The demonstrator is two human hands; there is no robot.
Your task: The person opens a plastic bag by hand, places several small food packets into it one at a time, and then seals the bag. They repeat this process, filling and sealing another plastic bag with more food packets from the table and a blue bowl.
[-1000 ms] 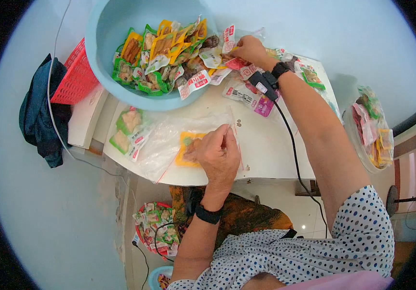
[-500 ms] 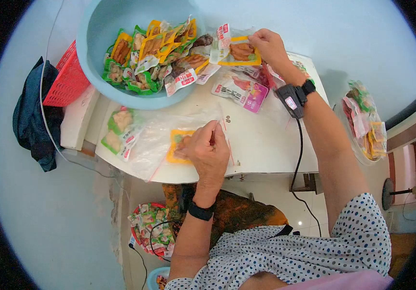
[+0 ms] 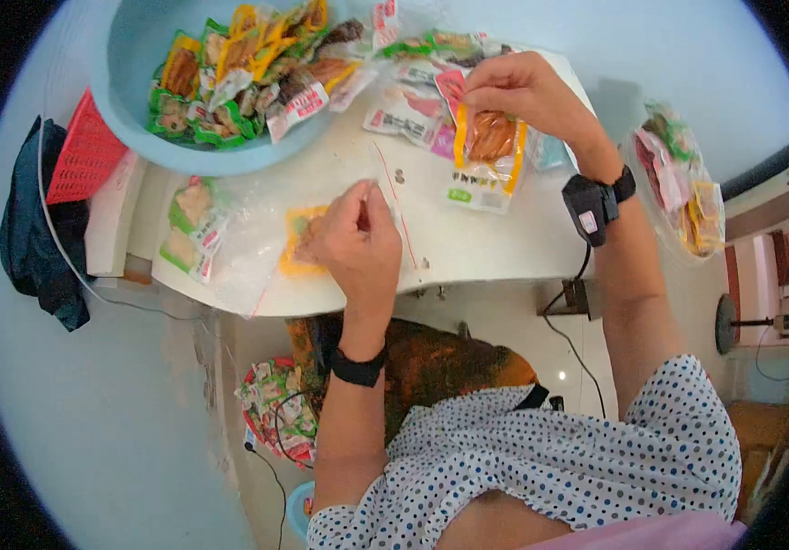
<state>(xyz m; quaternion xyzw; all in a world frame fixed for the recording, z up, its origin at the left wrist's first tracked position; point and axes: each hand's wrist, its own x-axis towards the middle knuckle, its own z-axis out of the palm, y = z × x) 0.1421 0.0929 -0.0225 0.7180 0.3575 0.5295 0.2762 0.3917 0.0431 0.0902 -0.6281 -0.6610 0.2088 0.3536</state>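
Observation:
My left hand (image 3: 358,240) is closed in a pinch at the mouth of a clear zip bag (image 3: 243,275) lying flat on the table. Inside the bag are green-edged packets (image 3: 191,215) on the left and a yellow-edged packet (image 3: 295,240), partly covered by the hand. My right hand (image 3: 527,96) grips the top of another yellow-edged snack packet (image 3: 493,137) with brown food in it, held above the table to the right of the bag. Behind and below that packet lie a white and purple packet (image 3: 404,115) and a white packet with a green label (image 3: 479,194).
A blue basin (image 3: 220,163) heaped with snack packets stands at the table's back left. A red basket (image 3: 87,151) is beside it. On the floor sits a red basin of packets (image 3: 275,403). A filled clear bag (image 3: 679,192) stands at the right. A cable hangs from my right wrist.
My right hand has drawn the yellow-edged packet away from the blue basin, to the right and nearer to me. My left hand keeps its pinch on the bag. The view has shifted somewhat.

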